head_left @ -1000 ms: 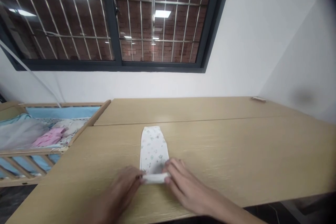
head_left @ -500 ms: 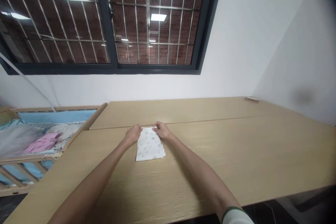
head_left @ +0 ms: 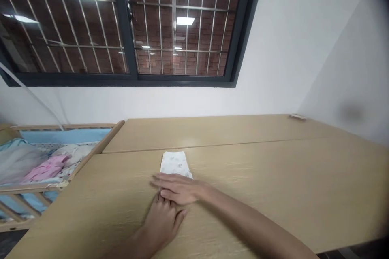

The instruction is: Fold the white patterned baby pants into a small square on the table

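A small folded white cloth (head_left: pixel 174 162) with a faint printed pattern lies flat on the light wooden tabletop (head_left: pixel 258 186). My right hand (head_left: pixel 178 188) rests across the cloth's near part, palm down, with its fingers stretched out to the left. Just nearer to me is my left hand (head_left: pixel 164 218), back upward, by the cloth's near edge. Its fingers bend down and their tips go out of sight under my right hand, while its thumb stands apart. The near edge of the cloth is covered by the hands.
At left, a wooden crib (head_left: pixel 112 135) with blue lining adjoins the table; bedding and a pink cloth (head_left: pixel 47 168) lie inside. A small flat object (head_left: pixel 297 117) sits at the table's far right corner. Behind the table rises a white wall (head_left: pixel 267 73) with a barred window (head_left: pixel 182 81).
Both hands have left the cloth's far corners and come toward me to its near part. My right hand has flattened over the cloth, partly covering my left fingers.
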{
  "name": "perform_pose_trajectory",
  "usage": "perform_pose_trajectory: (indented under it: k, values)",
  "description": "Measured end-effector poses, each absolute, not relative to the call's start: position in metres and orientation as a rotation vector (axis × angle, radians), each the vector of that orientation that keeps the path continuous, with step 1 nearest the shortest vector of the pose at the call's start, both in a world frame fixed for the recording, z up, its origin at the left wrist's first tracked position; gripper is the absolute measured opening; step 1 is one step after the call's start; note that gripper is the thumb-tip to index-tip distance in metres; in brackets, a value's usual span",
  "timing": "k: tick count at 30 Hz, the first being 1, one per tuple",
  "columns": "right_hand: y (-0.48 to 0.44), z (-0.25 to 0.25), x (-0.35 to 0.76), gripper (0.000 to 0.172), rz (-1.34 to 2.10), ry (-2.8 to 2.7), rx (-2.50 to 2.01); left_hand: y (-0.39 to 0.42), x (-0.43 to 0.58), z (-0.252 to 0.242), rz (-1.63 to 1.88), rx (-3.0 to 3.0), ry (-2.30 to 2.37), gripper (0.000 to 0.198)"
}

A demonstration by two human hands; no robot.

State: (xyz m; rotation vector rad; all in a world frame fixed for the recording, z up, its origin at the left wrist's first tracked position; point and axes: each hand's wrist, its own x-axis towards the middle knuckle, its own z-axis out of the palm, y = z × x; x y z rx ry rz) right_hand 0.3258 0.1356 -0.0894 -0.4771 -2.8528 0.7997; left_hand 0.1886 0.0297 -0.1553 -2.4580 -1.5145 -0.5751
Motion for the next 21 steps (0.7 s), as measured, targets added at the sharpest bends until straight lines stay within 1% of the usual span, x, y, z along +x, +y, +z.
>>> perform_pose_trajectory:
  k: [2,5,9,11,14,16,18,21]
  values:
    - [0.138,-0.101,0.320,0.058,0.840,-2.909,-0.535,0.031,0.189,-0.160,-0.514,-2.433,-1.548,0.042]
    - [0.163,-0.113,0.315,0.058,0.733,-2.908,-0.727,0.039,0.186,-0.164,-0.499,-2.400,-1.563,0.056]
    - [0.208,-0.115,0.313,0.061,0.514,-2.879,-0.859,0.045,0.183,-0.170,-0.434,-2.417,-1.575,0.062]
    - [0.228,-0.116,0.311,0.063,0.417,-2.859,-0.923,0.045,0.183,-0.172,-0.387,-2.416,-1.588,0.061]
    - [0.247,-0.119,0.309,0.066,0.313,-2.836,-1.002,0.046,0.181,-0.166,-0.329,-2.422,-1.579,0.055]
    - [0.251,-0.121,0.308,0.068,0.283,-2.832,-0.990,0.051,0.174,-0.158,-0.349,-2.462,-1.545,0.045]
    - [0.246,-0.118,0.310,0.068,0.269,-2.798,-0.947,0.059,0.161,-0.149,-0.435,-2.540,-1.509,0.033]
    - [0.223,-0.102,0.323,0.064,0.274,-2.655,-0.945,0.073,0.138,-0.140,-0.606,-2.640,-1.436,0.023]
